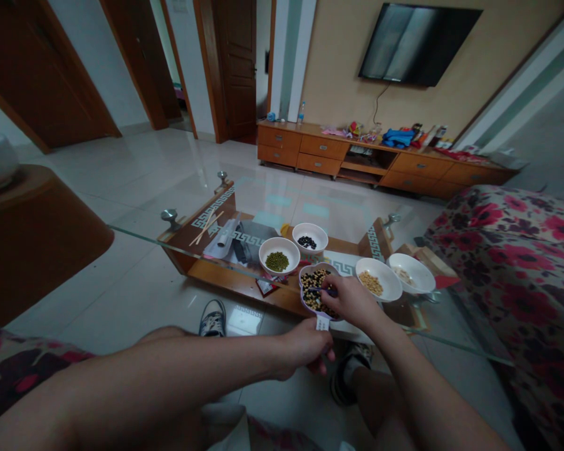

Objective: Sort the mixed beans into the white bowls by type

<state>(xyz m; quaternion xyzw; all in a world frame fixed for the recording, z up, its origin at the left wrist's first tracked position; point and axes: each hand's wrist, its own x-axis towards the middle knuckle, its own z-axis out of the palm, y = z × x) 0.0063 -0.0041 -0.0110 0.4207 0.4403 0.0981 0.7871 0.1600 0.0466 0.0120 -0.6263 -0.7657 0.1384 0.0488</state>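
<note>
Mixed beans [311, 280] lie in our lavender scalloped bowl [301, 289] by the glass tabletop's [460, 337] near edge, beneath and left of our right hand [350, 299], which pinches a slim purple utensil [316, 289] pointing leftward. Our left hand [307, 343] curls at the near rim, grip unclear.

- Lobed bowl [302, 295]: pale purple, with a wavy rim; open side up, at the near edge of the glass table [470, 348]; white label with dark marks on its near side, by the left hand [308, 346].
- Mixed beans [313, 279]: black and pale tan, intermingled; spread across the bowl's interior.
- Slender implement [329, 291]: dark purple; lying crosswise over the beans, pinched in the right hand [345, 299]; type unclear.
</note>
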